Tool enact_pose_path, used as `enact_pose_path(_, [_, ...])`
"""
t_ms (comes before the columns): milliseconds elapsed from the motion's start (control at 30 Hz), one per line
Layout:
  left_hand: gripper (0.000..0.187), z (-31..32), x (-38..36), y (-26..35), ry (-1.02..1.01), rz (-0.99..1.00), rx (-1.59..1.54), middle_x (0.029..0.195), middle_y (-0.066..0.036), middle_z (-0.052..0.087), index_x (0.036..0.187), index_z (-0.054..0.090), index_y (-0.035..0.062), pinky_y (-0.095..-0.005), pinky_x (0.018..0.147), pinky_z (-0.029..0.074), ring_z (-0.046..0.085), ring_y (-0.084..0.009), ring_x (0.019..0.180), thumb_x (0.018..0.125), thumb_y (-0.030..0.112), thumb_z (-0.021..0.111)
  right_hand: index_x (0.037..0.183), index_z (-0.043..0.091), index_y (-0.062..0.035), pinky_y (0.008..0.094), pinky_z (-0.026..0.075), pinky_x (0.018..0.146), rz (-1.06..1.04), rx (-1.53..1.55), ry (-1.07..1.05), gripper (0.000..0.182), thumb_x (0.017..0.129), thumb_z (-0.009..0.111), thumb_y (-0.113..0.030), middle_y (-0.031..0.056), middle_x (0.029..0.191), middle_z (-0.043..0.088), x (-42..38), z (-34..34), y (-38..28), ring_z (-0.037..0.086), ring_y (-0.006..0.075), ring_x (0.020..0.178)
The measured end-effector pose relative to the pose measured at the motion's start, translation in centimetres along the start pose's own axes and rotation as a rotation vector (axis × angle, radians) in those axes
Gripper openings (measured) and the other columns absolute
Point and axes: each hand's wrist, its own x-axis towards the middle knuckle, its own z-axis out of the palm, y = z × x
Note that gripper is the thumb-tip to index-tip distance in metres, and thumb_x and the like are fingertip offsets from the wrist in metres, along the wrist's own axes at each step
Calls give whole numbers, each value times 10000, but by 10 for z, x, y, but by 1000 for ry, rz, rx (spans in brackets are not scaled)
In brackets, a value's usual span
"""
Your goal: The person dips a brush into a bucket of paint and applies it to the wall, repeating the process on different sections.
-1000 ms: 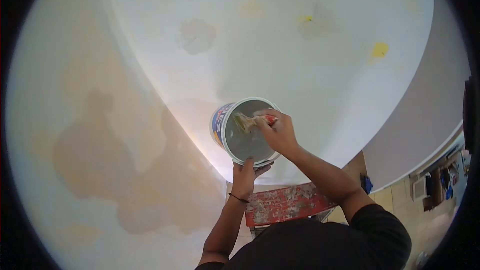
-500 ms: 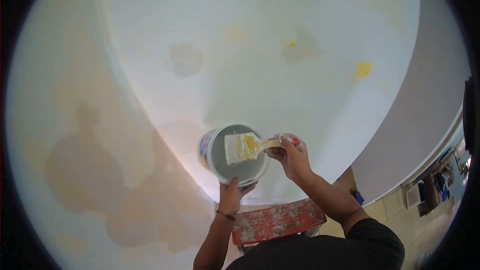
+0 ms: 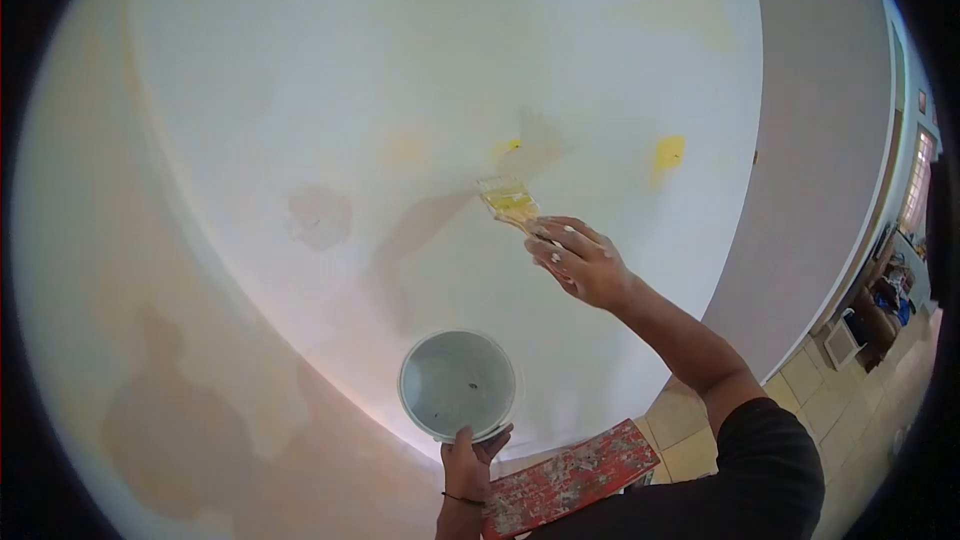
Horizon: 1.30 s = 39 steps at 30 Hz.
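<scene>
My right hand is closed around the handle of a wide paintbrush and has white paint spots on it. The bristles, wet with white and partly yellow, are right at the pale wall, just below a small yellow spot. Lower down, my left hand grips the near rim of a paint bucket, thumb over the edge and fingers beneath. Pale paint with a few dark specks shows inside it.
A paint-splattered red step stands below me against the wall. A brighter yellow patch marks the wall to the right. Beyond the wall's edge are floor tiles and household items on a shelf.
My right hand has lifted the paintbrush out from over the bucket and up to the wall. The bucket, in my left hand, now appears lower in view. My view has shifted right.
</scene>
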Motion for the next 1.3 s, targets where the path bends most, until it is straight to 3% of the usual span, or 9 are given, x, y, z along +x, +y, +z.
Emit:
enact_pose_path(200, [477,-16,6,-16,-37,-42,12,1232,-284,558,1331,333,-155,-495,863,617,661,-467,1011,941,102,429,1131,635,-79,353,594,851,-172,-207,58,299,836,679,-86,92,1244,607,18,13,15,587,275,1190])
enact_pose_path(300, [488,-7,4,-10,-28,-61,29,1237,-288,552,1348,318,-144,-499,862,618,656,-479,1013,941,101,431,1134,623,-61,361,591,864,-157,-220,39,295,843,664,-86,104,1247,604,26,19,22,576,281,1199])
enact_pose_path(433, [489,-1,-1,1,-16,-49,43,1227,-310,544,1344,302,-136,-537,883,609,649,-488,1016,931,91,435,1144,613,-46,374,585,879,-63,-207,-33,288,859,638,-89,115,1250,602,7,33,20,568,289,1203])
enact_pose_path(533, [491,5,-3,8,-5,-82,46,1239,-314,532,1348,293,-132,-548,891,604,642,-501,1020,927,77,437,1100,644,-27,385,577,881,-20,-100,-148,300,809,708,-61,123,1170,638,2,24,9,613,300,1138])
enact_pose_path(900, [483,5,-7,12,-33,-140,95,1269,-300,533,1340,314,-138,-508,876,615,640,-485,1053,937,99,432,1056,653,-74,383,552,797,100,7,-113,198,870,710,-109,83,1099,670,96,-19,52,641,296,962])
enact_pose_path(967, [488,8,-7,14,-37,-119,117,1268,-296,535,1348,309,-136,-509,875,614,636,-481,1066,940,104,426,1051,654,-69,371,563,832,159,24,-114,173,895,678,-139,30,1126,674,105,-23,54,641,250,1024])
enact_pose_path(1100, [493,8,-7,14,-32,-127,103,1265,-296,534,1352,302,-137,-517,879,614,632,-485,1069,936,95,432,1097,653,-99,376,582,805,-31,-69,12,255,852,719,-80,78,1125,669,92,-14,48,634,277,1100])
enact_pose_path(1200, [461,11,-8,17,-30,-126,91,1248,-307,532,1349,295,-157,-504,893,616,648,-487,1026,964,72,404,1128,643,-73,356,586,842,-203,-190,-110,282,850,673,-106,68,1168,634,57,11,46,595,257,1163])
enact_pose_path(1300, [458,13,-8,19,-35,-139,97,1243,-306,534,1340,301,-164,-501,899,615,648,-484,1025,960,68,405,1120,628,-66,349,592,821,-147,-126,-238,325,805,705,-86,74,1175,631,21,21,27,600,260,1157])
